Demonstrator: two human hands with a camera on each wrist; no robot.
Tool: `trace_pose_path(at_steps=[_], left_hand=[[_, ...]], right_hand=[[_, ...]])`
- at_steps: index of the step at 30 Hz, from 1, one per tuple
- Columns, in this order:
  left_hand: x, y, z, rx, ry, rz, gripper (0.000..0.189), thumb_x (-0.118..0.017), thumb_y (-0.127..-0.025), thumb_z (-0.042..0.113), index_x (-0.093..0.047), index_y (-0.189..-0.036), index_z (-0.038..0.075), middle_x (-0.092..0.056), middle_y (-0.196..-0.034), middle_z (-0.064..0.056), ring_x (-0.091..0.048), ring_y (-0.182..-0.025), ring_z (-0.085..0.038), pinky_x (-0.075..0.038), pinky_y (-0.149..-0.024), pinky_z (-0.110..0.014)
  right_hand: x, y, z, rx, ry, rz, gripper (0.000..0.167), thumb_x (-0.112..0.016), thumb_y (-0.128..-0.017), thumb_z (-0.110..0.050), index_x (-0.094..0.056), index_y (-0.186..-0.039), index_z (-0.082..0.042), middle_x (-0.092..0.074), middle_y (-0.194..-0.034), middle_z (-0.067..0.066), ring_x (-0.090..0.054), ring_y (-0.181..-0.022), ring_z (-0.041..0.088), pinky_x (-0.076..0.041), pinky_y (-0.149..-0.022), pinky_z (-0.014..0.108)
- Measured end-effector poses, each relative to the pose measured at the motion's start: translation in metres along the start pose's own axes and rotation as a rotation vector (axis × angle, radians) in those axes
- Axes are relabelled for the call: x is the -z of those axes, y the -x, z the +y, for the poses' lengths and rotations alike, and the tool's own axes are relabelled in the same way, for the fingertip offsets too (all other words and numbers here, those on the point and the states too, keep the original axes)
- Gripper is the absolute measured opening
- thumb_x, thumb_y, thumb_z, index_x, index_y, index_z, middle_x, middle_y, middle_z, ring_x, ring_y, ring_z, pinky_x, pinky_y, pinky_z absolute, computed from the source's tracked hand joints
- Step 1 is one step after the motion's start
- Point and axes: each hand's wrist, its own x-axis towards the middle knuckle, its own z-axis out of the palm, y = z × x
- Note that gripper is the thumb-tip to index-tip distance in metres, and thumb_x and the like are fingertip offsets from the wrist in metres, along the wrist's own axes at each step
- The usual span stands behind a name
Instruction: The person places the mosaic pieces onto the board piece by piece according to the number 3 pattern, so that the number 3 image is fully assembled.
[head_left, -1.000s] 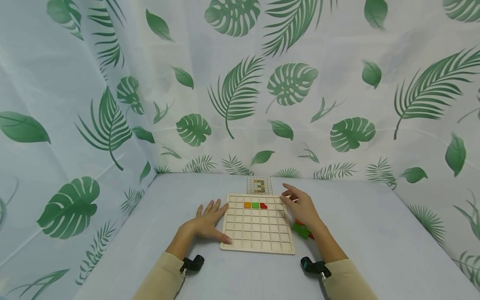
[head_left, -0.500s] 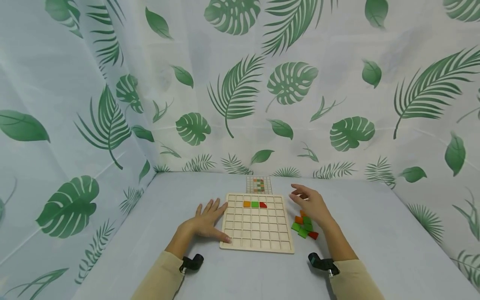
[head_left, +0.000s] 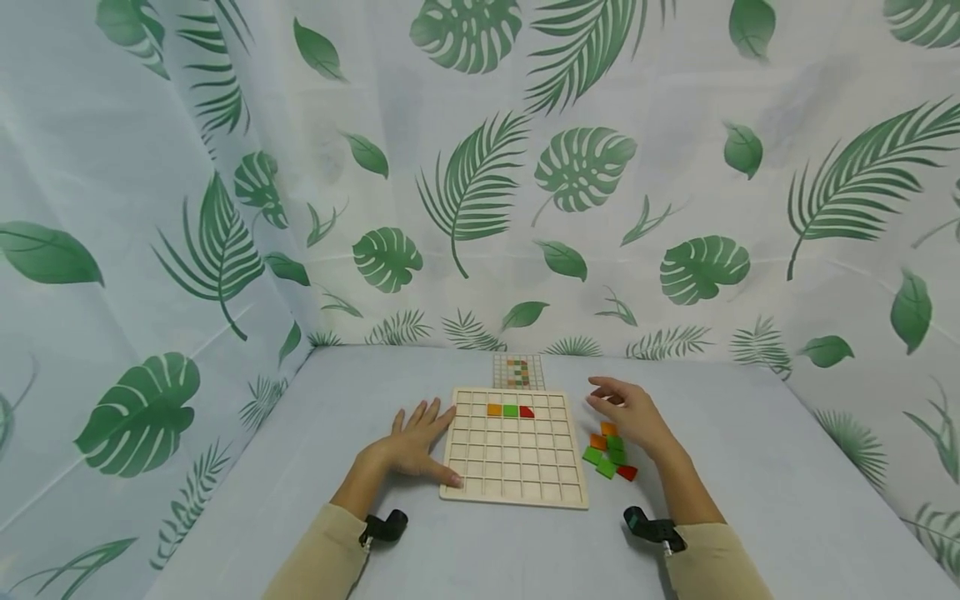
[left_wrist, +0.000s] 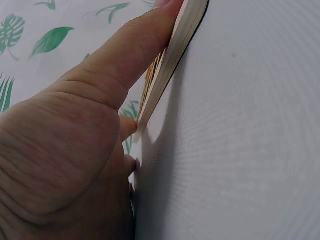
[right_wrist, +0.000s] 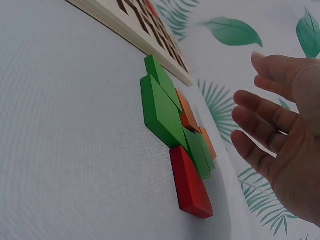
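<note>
A wooden grid board lies flat in the middle of the table. In one of its upper rows sit an orange tile, a green tile and a red tile with a cut corner, side by side. My left hand rests at the board's left edge, fingers spread and thumb on its lower left corner. To the right of the board, my right hand hovers above the loose tiles with loosely bent fingers and nothing between them. Below it lie several green tiles, orange tiles and a red tile.
A small card printed with a grid of coloured squares lies just behind the board. A leaf-patterned curtain closes off the back and left of the pale table.
My right hand has moved right, away from the board's upper right corner, and hovers over the loose tiles, which now show more fully. My left hand has stayed put.
</note>
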Motion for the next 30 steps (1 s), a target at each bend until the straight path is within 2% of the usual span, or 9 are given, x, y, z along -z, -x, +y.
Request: trace_pose_path(at_steps=[13, 20, 30], left_hand=[[0.0, -0.001, -0.002, -0.001, -0.022, -0.005, 0.132, -0.08, -0.069, 0.079, -0.014, -0.169, 0.023, -0.001, -0.176, -0.015, 0.004, -0.163, -0.038, 0.005, -0.126, -0.069], [0.0, -0.002, -0.002, -0.015, -0.023, -0.005, 0.132, -0.079, -0.069, 0.079, -0.014, -0.169, 0.022, -0.001, -0.176, -0.015, 0.003, -0.163, -0.039, 0.006, -0.125, -0.069], [-0.001, -0.001, -0.002, 0.007, -0.028, -0.003, 0.132, -0.079, -0.068, 0.079, -0.014, -0.169, 0.024, -0.001, -0.176, -0.014, 0.004, -0.163, -0.038, 0.006, -0.126, -0.068]], right_hand=[[0.006, 0.0, 0.004, -0.031, 0.056, -0.035, 0.049, -0.068, -0.103, -0.029, -0.06, -0.145, -0.007, -0.069, -0.124, 0.017, -0.06, -0.101, 0.027, -0.053, -0.076, 0.03], [0.014, 0.003, 0.006, -0.059, 0.055, -0.094, 0.048, -0.068, -0.102, -0.032, -0.063, -0.143, -0.008, -0.07, -0.123, 0.015, -0.059, -0.1, 0.026, -0.052, -0.078, 0.032], [0.026, 0.009, 0.018, -0.101, 0.038, -0.206, 0.04, -0.078, -0.094, -0.021, -0.071, -0.13, -0.006, -0.072, -0.111, 0.009, -0.059, -0.097, 0.025, -0.05, -0.079, 0.034]])
